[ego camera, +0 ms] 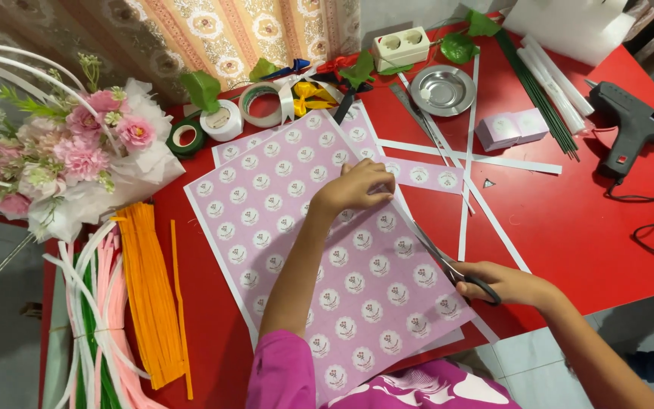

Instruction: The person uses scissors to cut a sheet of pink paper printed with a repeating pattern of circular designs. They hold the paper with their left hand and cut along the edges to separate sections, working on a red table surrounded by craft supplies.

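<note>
A large pink sheet of patterned paper (304, 250) with round white emblems lies on the red table (592, 220). My left hand (353, 185) presses down on its far right edge, fingers curled over the paper. My right hand (505, 284) grips the black handles of a pair of scissors (437, 254), whose blades run along the sheet's right edge toward my left hand. A narrow pink strip (425, 176) lies just beyond the blades. A second pink sheet (228, 151) shows underneath.
White paper strips (467, 159) cross the table's middle. A black glue gun (630, 121) with cord lies at right, a metal dish (442, 89) and green wires (539, 91) at the back. Tape rolls (225, 121), a flower bouquet (77, 151) and orange pipe cleaners (149, 288) sit left.
</note>
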